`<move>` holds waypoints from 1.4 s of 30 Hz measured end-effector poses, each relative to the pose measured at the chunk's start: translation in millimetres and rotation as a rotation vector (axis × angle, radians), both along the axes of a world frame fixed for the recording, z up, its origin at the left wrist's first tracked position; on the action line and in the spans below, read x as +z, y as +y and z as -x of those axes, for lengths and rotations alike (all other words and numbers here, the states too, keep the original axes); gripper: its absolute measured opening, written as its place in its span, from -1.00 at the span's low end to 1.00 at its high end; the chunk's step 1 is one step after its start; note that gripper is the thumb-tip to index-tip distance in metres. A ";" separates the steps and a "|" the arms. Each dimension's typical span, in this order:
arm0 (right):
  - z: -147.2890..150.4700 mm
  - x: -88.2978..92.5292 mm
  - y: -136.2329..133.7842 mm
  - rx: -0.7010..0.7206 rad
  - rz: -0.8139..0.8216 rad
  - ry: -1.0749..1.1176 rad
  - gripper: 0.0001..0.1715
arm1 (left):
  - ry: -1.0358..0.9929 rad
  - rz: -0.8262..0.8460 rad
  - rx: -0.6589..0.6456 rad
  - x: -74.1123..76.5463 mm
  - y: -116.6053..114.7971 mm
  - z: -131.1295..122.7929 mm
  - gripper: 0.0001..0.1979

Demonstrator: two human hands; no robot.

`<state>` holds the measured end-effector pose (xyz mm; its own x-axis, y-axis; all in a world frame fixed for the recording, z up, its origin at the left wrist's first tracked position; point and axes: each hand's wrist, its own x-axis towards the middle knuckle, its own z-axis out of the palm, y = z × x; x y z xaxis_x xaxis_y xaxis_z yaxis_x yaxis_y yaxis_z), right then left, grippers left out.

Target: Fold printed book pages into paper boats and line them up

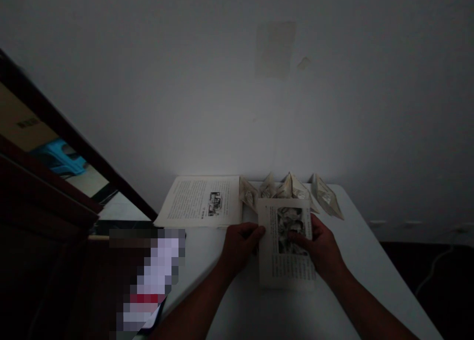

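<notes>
A printed page (285, 271) with a dark picture is held up over the table between my two hands. My left hand (242, 244) pinches its left edge, thumb on the front. From the right, my right hand (322, 244) grips the sheet, its thumb lying across the picture and the other fingers behind. Behind the page stand several folded paper boats (328, 197), made of printed paper; the sheet partly hides some of them. To their left lies a stack of printed pages (196, 197), the top one with a small picture.
The white table (370, 266) stands against a grey wall (166, 83). A blurred-out bright screen (155, 271) is at its left edge. Further left are a dark-framed mirror (74, 132), with a blue stool reflected, and dark wood. A cable (433, 266) hangs at right.
</notes>
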<state>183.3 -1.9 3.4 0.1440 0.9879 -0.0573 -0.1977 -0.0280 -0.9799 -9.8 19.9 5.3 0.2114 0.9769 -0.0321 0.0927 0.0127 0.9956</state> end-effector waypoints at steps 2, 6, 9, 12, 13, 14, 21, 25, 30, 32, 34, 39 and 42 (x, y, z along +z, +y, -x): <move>-0.4 -0.9 0.3 -0.005 -0.001 -0.004 -0.40 | -0.005 0.008 -0.004 -1.6 0.2 0.2 -0.65; -0.6 0.0 0.3 -0.017 0.000 -0.013 -0.40 | -0.013 -0.005 -0.029 1.7 -0.3 -0.1 -0.66; -0.6 0.9 0.2 -0.013 0.002 -0.008 -0.40 | -0.003 -0.016 -0.026 6.2 -0.9 -0.7 -0.65; -0.3 1.4 0.4 -0.007 0.007 -0.008 -0.41 | 0.019 -0.009 -0.011 8.9 -1.5 -1.5 -0.66; -0.2 1.4 0.5 -0.014 0.007 -0.011 -0.40 | 0.027 -0.007 -0.003 9.2 -1.6 -1.8 -0.66; -0.1 1.5 0.7 -0.019 0.008 -0.013 -0.40 | 0.034 -0.007 0.004 9.4 -1.6 -2.0 -0.67; -0.9 1.8 0.7 -0.005 0.004 -0.001 -0.39 | 0.056 -0.024 0.007 6.4 -0.3 -1.2 -0.68; -1.3 1.5 0.7 0.010 0.012 0.004 -0.39 | 0.066 -0.013 0.005 5.2 -0.3 -1.0 -0.66; -0.4 2.4 0.5 -0.001 0.011 0.002 -0.39 | 0.052 -0.002 0.015 6.6 -1.1 -2.0 -0.67; 0.2 3.9 0.0 0.006 0.013 0.009 -0.40 | 0.053 -0.007 0.012 6.8 -1.4 -2.1 -0.66; 0.6 5.2 -0.4 0.011 0.015 0.014 -0.40 | 0.047 0.000 0.013 6.5 -1.3 -1.9 -0.66; 0.1 4.7 -0.5 0.007 0.009 -0.002 -0.41 | 0.037 0.013 0.017 4.6 -0.8 -1.2 -0.65; -0.2 3.3 -0.1 0.001 0.006 -0.017 -0.40 | 0.035 0.006 0.016 3.6 -0.8 -0.9 -0.64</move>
